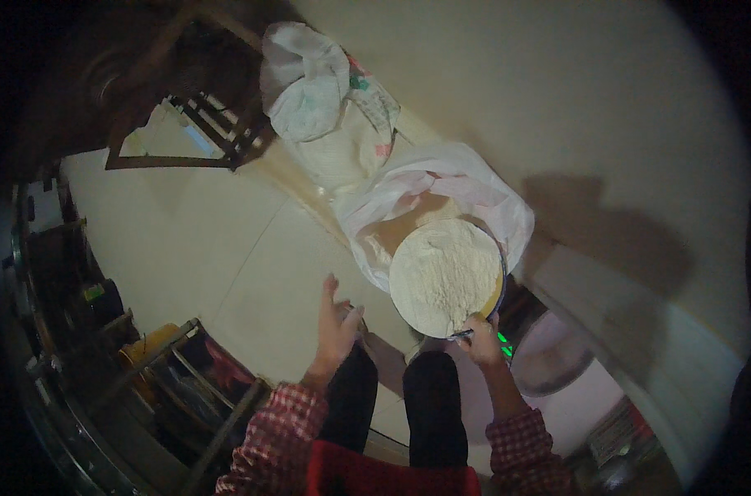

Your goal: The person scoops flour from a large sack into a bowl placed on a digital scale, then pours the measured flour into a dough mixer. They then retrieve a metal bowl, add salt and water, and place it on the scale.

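My right hand grips the near rim of a round basin filled with pale flour-like powder. The basin is over the near side of an open white plastic sack, whose inside shows more pale powder. My left hand is raised to the left of the basin, fingers apart, with nothing seen in it. Behind the open sack stands a second white woven sack, its top folded over.
A pale wall runs along the right. At the left is a light floor. A wooden-framed mirror-like panel is at the upper left. A rack stands at the lower left, and a pinkish round object lies at the right.
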{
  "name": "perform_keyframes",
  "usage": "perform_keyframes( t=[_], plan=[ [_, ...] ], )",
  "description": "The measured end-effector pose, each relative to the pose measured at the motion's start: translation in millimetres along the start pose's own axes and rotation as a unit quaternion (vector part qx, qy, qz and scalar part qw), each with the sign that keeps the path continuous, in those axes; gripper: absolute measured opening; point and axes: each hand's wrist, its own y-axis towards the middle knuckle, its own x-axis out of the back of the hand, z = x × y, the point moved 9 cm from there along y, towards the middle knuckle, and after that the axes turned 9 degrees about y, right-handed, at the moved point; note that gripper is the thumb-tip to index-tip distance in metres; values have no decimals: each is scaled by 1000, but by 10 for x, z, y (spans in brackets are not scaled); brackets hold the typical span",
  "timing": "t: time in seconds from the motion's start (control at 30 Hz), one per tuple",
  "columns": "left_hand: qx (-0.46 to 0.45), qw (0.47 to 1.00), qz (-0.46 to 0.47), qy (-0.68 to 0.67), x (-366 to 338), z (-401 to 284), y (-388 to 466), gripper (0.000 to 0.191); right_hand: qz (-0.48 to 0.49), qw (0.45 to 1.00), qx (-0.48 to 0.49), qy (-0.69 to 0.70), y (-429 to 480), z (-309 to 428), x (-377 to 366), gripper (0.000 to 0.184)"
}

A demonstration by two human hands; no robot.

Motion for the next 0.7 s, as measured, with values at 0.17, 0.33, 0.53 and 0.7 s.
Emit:
perform_keyframes(
  t=[0.17, 0.33, 0.53, 0.7],
  plan=[
    [239, 959, 55, -139, -240, 603, -961, 66, 22, 999, 40, 23, -45, -96, 22, 26],
    [257, 944, 123, -167, -584, 883, -1410, 63, -16, 990, 23, 137, -235, -193, -6, 22],
    [361, 890, 206, -188, -700, 1036, -2122, 55, -233, 598, -374, 670, -1524, -929, -40, 33],
    [399, 862, 178, -256, -594, 781, -2758, 48, -317, 593, -346, 654, -2498, -1582, 486, 39]
  ],
)
